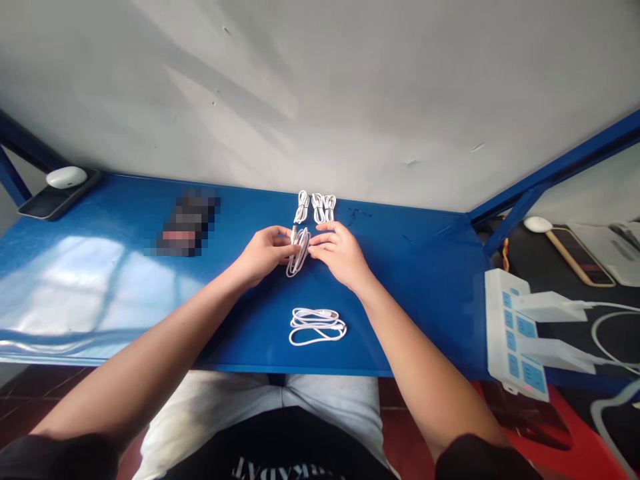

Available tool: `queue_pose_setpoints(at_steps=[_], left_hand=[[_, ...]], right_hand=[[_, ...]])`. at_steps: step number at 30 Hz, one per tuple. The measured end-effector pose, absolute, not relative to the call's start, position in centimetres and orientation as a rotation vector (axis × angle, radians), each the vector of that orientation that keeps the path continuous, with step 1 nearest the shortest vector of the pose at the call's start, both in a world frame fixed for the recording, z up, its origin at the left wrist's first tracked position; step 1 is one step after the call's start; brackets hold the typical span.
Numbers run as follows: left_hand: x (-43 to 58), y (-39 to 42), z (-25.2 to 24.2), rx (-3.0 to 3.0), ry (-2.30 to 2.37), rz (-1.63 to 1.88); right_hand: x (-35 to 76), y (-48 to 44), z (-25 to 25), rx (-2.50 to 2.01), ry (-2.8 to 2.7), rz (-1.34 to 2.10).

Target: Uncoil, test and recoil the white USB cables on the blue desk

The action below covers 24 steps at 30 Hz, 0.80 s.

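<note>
My left hand (267, 255) is closed in a pinch on a white USB cable (303, 245) folded into a long coil, its plug end pointing up towards the wall. From the other side, my right hand (341, 252) has its fingertips on the coil's right edge, upper fingers slightly spread. Just beyond lie a bundled white cable (301, 208) and, to its right, two more bundles side by side (323, 208). Nearer my body, a loosely coiled white cable (316, 327) rests on the blue tabletop (400, 287).
Thin black ties (359, 213) lie right of the bundles. A blurred-out dark item (186, 223) is to the left; a black tray (53, 200) with a white rounded object (67, 177) sits far left. A white power strip (500, 333) with plugged-in chargers flanks the right edge.
</note>
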State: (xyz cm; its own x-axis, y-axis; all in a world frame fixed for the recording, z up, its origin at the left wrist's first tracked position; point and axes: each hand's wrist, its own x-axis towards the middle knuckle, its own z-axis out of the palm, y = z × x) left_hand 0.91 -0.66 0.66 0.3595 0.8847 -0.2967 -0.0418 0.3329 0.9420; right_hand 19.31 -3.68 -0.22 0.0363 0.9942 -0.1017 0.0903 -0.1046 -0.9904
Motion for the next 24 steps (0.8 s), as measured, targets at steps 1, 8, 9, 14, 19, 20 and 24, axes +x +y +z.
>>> queue_pose_setpoints(at_steps=[1, 8, 9, 14, 19, 20, 24], left_hand=[[0.9, -0.6, 0.6, 1.023, 1.01, 0.773], [0.9, -0.6, 0.5, 0.92, 0.897, 0.805], [0.9, -0.7, 0.5, 0.908, 0.878, 0.804], [1.0, -0.7, 1.2, 0.81, 0.824, 0.818], [0.9, -0.5, 1.6, 0.73, 0.765, 0.846], [0.9, -0.4, 1.7, 0.712, 0.745, 0.843], [0.7, -0.2, 1.9, 0.642, 0.64, 0.835]], right_hand=[[19.4, -3.7, -0.2, -1.406, -1.212, 1.163], [19.7, -3.7, 0.4, -1.613, -1.235, 1.222], [19.6, -3.7, 0.5, -1.557, -1.205, 1.29], [19.2, -4.0, 0.9, -1.316, -1.048, 1.516], [19.2, -4.1, 1.4, -1.183, -0.885, 1.616], [19.2, -4.0, 1.3, -1.175, -0.855, 1.606], [19.4, -3.7, 0.9, -1.3, -0.773, 1.496]])
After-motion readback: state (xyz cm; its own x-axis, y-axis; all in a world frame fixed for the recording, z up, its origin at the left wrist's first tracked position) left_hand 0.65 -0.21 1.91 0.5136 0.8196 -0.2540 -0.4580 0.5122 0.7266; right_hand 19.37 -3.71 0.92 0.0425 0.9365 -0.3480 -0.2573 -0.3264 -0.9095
